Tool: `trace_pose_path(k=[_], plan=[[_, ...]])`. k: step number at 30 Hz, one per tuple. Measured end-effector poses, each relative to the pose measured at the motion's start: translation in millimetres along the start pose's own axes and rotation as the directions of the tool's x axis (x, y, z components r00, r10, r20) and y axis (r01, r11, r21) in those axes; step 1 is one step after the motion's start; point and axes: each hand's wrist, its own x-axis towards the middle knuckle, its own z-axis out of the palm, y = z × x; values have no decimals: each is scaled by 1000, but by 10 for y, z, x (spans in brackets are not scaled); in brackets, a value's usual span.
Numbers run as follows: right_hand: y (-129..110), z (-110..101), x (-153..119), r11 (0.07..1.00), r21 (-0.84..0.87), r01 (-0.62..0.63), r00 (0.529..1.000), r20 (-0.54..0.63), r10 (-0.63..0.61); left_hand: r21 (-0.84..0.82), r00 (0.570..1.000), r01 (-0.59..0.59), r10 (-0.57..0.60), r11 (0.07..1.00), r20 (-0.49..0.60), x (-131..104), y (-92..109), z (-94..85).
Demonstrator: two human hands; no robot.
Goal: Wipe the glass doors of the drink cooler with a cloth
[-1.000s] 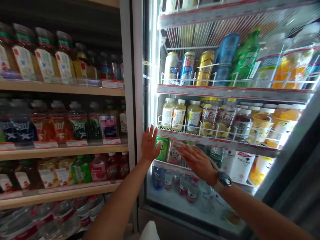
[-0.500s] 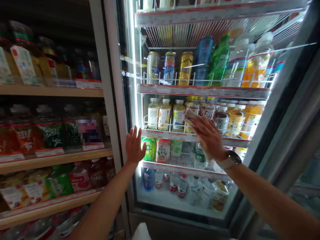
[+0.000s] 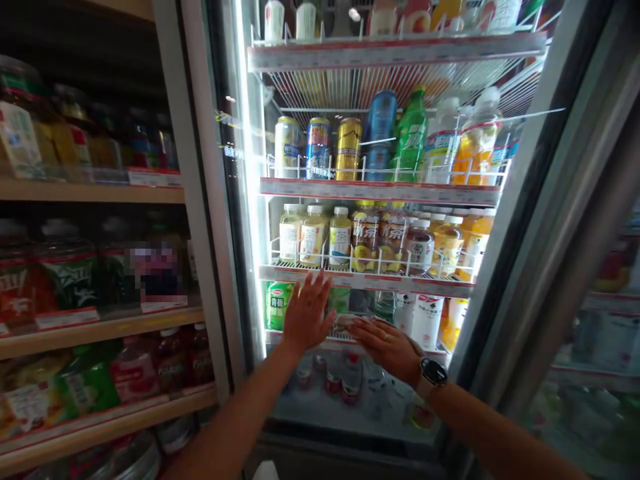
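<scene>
A glass cooler door [image 3: 350,417] stands in front of me, with drinks lit up behind it. My left hand [image 3: 307,313] lies on the glass with its fingers spread and holds nothing. It is in front of the lower shelf, beside a green carton [image 3: 278,305]. Just to its right, my right hand [image 3: 385,343] presses a pale, thin cloth [image 3: 347,323] flat against the glass. Only an edge of the cloth shows past the fingertips; the palm hides the rest. A watch [image 3: 433,371] is on the right wrist.
Left of the door, a wooden shelf [image 3: 100,327] holds several drink bottles. Behind the glass are cans, tea bottles [image 3: 340,239] and a green bottle [image 3: 411,133]. The metal door frame [image 3: 520,267] runs up the right side, with another cooler beyond it.
My right hand has moved down and left over the glass with the cloth. My left hand has shifted right and slightly down. The two hands are closer together, and the view has shifted.
</scene>
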Motion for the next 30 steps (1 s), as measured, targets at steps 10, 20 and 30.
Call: trace_pose_path(k=[10, 20, 30], plan=[[617, -503, 426, 960, -115, -255, 951, -209, 227, 28, 997, -23, 25, 999, -78, 20, 252, 283], [-34, -25, 43, 952, -90, -294, 940, -207, 271, 75, 997, -9, 15, 997, -71, 14, 277, 278], [132, -100, 474, 840, -23, -542, 790, -354, 500, 73, 997, 10, -4, 997, -71, 42, 301, 242]])
